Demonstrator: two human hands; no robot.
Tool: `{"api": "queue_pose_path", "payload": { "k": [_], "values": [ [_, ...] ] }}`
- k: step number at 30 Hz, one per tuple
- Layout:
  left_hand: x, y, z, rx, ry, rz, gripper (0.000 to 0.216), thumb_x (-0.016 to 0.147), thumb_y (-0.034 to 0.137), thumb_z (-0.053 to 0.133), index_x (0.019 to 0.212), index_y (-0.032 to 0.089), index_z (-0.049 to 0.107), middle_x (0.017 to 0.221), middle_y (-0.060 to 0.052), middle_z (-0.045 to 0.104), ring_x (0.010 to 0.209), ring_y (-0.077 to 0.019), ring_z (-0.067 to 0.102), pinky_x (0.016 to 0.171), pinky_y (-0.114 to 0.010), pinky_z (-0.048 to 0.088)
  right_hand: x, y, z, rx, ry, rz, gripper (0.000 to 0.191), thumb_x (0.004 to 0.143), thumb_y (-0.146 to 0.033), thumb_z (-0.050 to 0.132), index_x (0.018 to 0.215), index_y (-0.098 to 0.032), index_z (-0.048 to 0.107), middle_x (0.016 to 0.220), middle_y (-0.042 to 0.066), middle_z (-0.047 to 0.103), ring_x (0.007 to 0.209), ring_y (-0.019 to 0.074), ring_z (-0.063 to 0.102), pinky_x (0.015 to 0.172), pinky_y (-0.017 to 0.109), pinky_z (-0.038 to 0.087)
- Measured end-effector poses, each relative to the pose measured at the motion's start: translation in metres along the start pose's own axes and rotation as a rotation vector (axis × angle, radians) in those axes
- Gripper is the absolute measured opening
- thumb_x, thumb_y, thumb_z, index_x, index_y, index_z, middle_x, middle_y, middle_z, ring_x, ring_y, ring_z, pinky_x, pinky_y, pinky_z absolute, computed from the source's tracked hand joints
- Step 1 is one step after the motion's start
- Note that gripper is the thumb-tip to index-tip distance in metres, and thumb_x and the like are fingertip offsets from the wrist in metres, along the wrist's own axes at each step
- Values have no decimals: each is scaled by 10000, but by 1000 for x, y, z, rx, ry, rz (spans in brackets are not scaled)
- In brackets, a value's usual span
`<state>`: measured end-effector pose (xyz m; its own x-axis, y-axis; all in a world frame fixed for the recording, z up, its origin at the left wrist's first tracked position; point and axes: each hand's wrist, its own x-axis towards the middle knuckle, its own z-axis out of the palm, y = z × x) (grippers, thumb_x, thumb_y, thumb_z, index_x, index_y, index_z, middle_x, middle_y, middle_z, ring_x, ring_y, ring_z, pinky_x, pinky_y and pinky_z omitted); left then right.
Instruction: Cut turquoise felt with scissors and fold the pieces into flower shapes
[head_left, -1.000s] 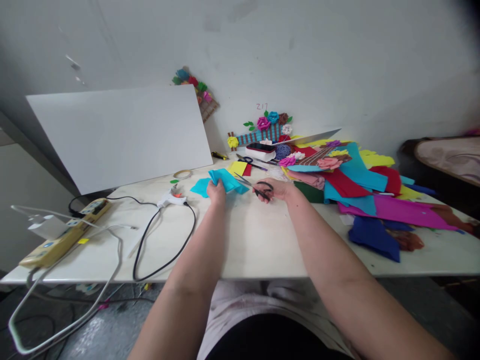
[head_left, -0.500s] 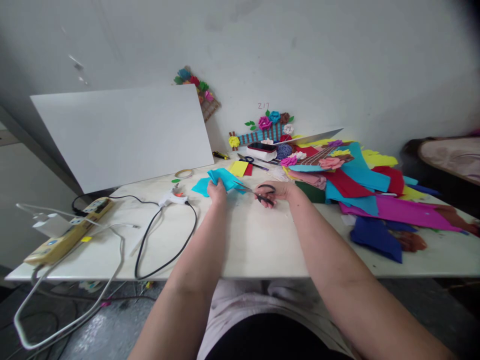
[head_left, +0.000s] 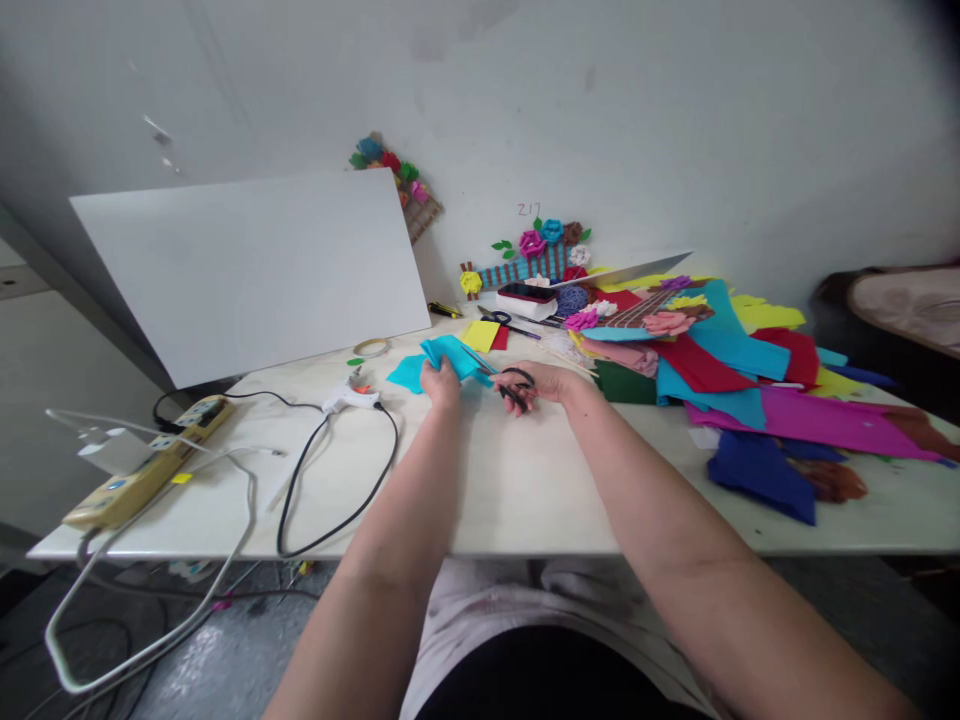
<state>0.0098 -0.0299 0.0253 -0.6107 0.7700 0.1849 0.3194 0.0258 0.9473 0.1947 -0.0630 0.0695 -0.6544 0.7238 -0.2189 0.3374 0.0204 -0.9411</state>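
My left hand (head_left: pixel 440 380) is closed on a piece of turquoise crepe paper (head_left: pixel 407 373), which is folded up above the thumb and spreads out to both sides. Black-handled scissors (head_left: pixel 517 379) are in my right hand (head_left: pixel 541 383), with its fingers through the loops. Their blades point left and lie at the right edge of the turquoise paper. Just behind the paper lie a yellow square (head_left: pixel 480 336) and a red piece (head_left: pixel 499 340).
A white glue gun (head_left: pixel 349 395) and a power strip (head_left: pixel 142 470) with cables lie left. A white board (head_left: pixel 255 275) leans on the wall. Coloured paper sheets (head_left: pixel 720 370) heap up at right. A phone (head_left: pixel 527 293) rests on a white box at the back.
My right hand has moved left with the scissors, bringing the blades further over the turquoise paper. My left hand still grips the paper. The whole view has shifted slightly.
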Motion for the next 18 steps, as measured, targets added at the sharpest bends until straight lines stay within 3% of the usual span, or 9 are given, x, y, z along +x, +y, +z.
{"api": "queue_pose_path", "payload": {
  "k": [8, 18],
  "values": [
    [-5, 2, 5, -247, -19, -107, 291, 798, 359, 498, 968, 126, 534, 681, -13, 510, 438, -87, 452, 393, -220, 375, 2, -2, 5, 5, -21, 4, 427, 752, -545, 576, 875, -142, 505, 596, 58, 652, 443, 135, 598, 309, 167, 371],
    [-8, 3, 5, -312, 6, -90, 228, 792, 351, 524, 879, 141, 506, 586, 31, 439, 367, -54, 354, 353, -196, 318, 10, 4, 4, 77, -53, -43, 391, 795, -522, 534, 884, -144, 486, 614, 56, 647, 461, 132, 597, 318, 167, 379]
  ]
}}
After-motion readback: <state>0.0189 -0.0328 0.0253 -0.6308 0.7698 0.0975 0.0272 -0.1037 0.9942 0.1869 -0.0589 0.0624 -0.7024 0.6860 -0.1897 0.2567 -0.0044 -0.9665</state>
